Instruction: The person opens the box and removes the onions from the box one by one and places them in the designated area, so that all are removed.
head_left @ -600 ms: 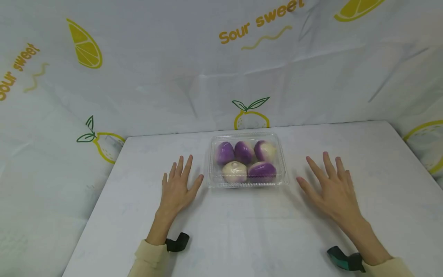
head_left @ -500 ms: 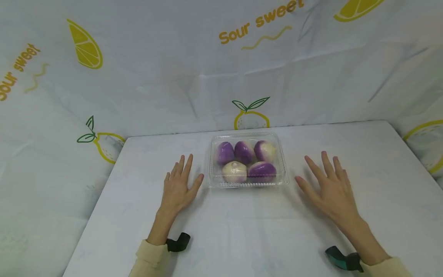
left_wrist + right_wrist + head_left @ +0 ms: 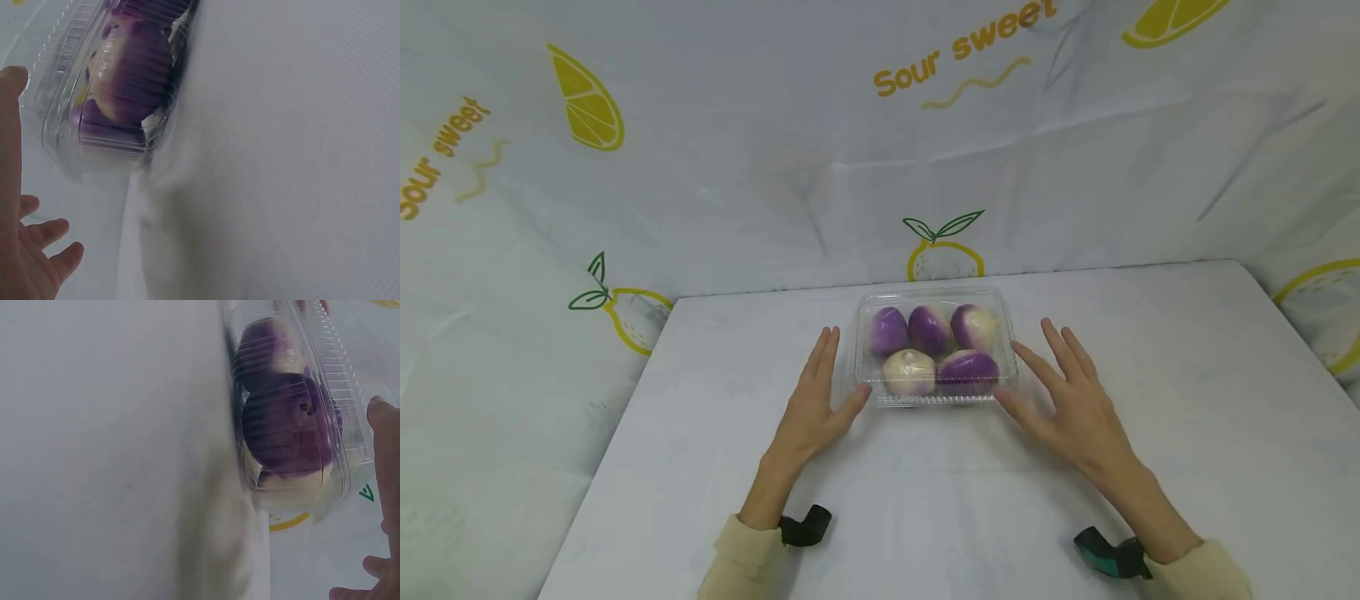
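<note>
On either side of the clear box (image 3: 936, 399), I see the left hand (image 3: 811, 414) and the right hand (image 3: 1078, 412) angled inward, fingers extended, thumbs out. Each grip is wide and has hold of nothing; I cannot tell whether either touches the box. It sits on the white bench (image 3: 925, 517), five purple-and-white vegetables (image 3: 967, 372) inside.

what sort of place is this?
Probably a staged recording booth rather than a real kitchen: a lemon-print sheet surrounds the back and sides of a white table, a clear box sits near the back edge, and dark wrist cameras are worn.
</note>
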Available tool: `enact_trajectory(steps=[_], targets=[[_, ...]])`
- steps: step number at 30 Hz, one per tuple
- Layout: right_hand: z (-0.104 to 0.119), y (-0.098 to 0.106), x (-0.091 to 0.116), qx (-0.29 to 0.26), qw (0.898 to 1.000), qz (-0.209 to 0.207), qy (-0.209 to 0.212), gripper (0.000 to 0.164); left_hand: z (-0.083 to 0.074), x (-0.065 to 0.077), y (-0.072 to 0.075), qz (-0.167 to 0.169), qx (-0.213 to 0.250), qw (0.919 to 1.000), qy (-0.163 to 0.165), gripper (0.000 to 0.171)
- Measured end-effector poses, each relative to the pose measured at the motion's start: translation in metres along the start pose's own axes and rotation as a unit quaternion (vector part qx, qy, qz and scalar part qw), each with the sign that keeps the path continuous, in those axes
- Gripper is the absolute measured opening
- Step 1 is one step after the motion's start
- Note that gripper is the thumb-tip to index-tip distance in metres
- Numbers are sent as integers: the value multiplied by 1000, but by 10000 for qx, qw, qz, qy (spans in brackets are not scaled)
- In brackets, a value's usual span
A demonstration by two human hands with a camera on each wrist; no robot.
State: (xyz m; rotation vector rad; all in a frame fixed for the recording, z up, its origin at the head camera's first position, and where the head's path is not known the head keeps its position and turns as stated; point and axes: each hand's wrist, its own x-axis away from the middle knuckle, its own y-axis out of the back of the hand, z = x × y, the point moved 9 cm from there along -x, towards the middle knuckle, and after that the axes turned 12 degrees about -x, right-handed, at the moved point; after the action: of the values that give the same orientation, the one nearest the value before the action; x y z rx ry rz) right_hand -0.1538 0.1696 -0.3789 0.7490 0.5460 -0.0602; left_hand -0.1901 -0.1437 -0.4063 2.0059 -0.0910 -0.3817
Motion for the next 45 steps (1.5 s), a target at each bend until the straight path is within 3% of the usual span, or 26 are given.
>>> enact_trajectory(steps=[8, 12, 16, 22, 26, 29, 39, 45], targets=[[19, -21, -5, -224, 9973, 149, 690, 69, -18, -2, -8, 74, 132, 9992, -363, 106], [27, -29, -8, -306, 9944, 141, 1001, 82, -30, -3, -10, -167, 88, 9968, -782, 116], [32, -37, -11, -349, 9921, 180, 1193, 83, -39, -5, -10, -461, 135, 9935, -1027, 122], [33, -43, -13, -355, 9917, 240, 1212, 81, -44, -7, -14, -709, 413, 9918, -982, 128], [32, -46, -13, -450, 9919, 302, 1148, 65, -44, -7, -15, -988, 481, 9891, -979, 128], [32, -48, -14, -486, 9924, 322, 1079, 65, -44, -7, -15, -1123, 525, 9879, -928, 126], [30, -50, -13, -434, 9931, 236, 1067, 62, -41, -7, -17, -1225, 660, 9877, -719, 107], [30, -52, -12, -415, 9942, 150, 981, 65, -35, -8, -21, -1095, 761, 9907, -275, 113]])
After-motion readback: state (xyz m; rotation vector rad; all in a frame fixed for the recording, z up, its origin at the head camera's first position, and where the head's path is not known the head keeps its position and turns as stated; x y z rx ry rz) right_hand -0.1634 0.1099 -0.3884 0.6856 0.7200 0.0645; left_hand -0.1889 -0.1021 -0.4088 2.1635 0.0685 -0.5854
